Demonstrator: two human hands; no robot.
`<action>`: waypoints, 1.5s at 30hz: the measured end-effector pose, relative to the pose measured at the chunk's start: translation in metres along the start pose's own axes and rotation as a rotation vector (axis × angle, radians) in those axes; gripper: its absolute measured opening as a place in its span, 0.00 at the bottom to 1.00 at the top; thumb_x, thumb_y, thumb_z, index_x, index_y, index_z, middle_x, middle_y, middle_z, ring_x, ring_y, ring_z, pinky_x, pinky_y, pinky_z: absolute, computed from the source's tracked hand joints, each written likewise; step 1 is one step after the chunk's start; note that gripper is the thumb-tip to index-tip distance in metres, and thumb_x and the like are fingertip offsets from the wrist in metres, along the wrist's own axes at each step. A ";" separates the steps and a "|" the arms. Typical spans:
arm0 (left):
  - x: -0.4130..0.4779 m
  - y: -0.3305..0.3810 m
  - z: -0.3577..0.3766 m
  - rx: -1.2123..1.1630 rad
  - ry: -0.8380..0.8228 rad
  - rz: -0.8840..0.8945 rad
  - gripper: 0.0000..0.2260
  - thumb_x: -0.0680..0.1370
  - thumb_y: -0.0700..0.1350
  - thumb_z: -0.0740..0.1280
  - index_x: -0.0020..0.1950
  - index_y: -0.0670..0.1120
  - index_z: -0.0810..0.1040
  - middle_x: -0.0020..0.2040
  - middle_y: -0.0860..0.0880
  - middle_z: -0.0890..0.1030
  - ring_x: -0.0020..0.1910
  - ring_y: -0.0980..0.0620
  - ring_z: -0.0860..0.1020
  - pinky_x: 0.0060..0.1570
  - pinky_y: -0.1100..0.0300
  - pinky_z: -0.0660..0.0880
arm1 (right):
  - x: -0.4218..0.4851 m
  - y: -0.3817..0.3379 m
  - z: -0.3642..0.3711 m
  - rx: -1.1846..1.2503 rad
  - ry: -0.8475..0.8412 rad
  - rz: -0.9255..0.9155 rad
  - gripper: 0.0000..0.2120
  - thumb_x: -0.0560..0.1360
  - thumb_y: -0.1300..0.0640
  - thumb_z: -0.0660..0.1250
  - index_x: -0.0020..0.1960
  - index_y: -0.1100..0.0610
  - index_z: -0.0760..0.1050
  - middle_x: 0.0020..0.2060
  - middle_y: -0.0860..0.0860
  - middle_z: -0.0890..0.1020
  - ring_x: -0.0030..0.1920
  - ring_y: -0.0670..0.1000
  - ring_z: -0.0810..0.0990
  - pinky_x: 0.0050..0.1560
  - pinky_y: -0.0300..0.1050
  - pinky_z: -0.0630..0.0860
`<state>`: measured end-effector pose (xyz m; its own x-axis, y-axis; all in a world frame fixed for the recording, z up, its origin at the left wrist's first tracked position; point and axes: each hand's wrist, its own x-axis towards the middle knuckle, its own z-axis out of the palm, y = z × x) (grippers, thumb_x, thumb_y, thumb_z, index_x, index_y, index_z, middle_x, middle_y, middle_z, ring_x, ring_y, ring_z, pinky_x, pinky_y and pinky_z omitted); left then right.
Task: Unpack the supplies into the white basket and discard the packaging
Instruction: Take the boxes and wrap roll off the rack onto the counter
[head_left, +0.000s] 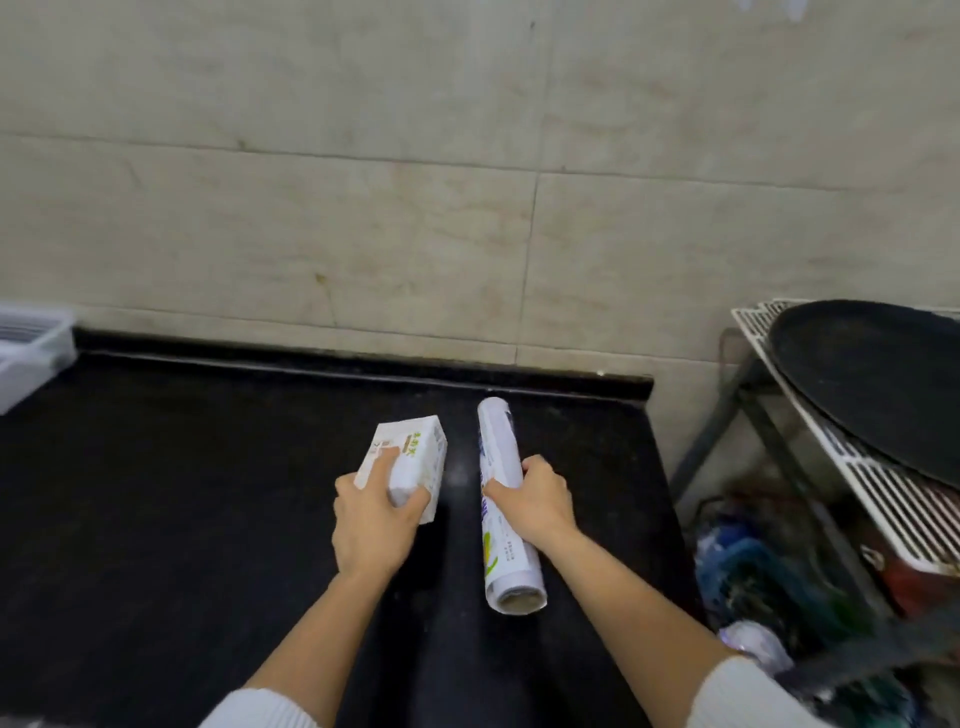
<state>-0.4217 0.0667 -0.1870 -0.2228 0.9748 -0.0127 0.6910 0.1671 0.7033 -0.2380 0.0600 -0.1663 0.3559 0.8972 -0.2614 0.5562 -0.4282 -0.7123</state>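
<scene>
- Right, my left hand (375, 519) is wrapped around a small white box (413, 457), fingers over its top face and thumb along the near edge (green and brown print on it, too blurred to read).
- The box sits tilted in my grip, over the black countertop (182, 493); whether its lower corner touches the surface, I cannot tell.
- My right hand (535, 501) is closed around a long white roll (501, 499) about midway along its length, thumb on the left side, fingers curled over the right.
- The roll points away from me toward the wall, its open end facing me, with printed wrapping around it.
- Box and roll are side by side, a narrow gap of dark counter between them.
- The white basket (31, 348) is well apart from both, at the far left edge of the counter against the tiled wall (363, 182).
- Off to my right stands a white wire rack (852, 462) with a large dark round pan (883, 384) lying on it.
- Below the rack, a cluttered heap of bags (753, 571), blurred.
</scene>
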 end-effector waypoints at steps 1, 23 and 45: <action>-0.002 -0.018 0.001 0.023 0.005 -0.026 0.28 0.71 0.59 0.66 0.69 0.65 0.62 0.63 0.46 0.66 0.57 0.43 0.72 0.52 0.47 0.74 | -0.004 0.004 0.020 -0.023 -0.009 0.010 0.23 0.67 0.43 0.70 0.54 0.56 0.71 0.52 0.55 0.81 0.50 0.58 0.81 0.44 0.47 0.76; 0.017 -0.026 0.015 0.146 0.006 0.231 0.21 0.76 0.52 0.64 0.69 0.52 0.69 0.76 0.38 0.56 0.75 0.39 0.52 0.72 0.42 0.54 | 0.011 0.007 0.017 -0.135 0.086 -0.111 0.32 0.74 0.42 0.65 0.71 0.59 0.62 0.66 0.56 0.70 0.62 0.57 0.74 0.58 0.54 0.75; -0.134 0.388 0.235 0.257 -0.296 0.679 0.23 0.78 0.59 0.55 0.71 0.53 0.64 0.76 0.44 0.59 0.77 0.44 0.52 0.73 0.38 0.43 | 0.036 0.185 -0.458 -0.580 0.602 0.151 0.35 0.72 0.42 0.65 0.71 0.59 0.60 0.69 0.60 0.65 0.68 0.62 0.64 0.65 0.59 0.67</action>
<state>0.0382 0.0355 -0.0799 0.4732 0.8687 0.1466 0.7556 -0.4858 0.4394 0.2219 -0.0362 -0.0095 0.7047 0.6859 0.1817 0.7093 -0.6736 -0.2078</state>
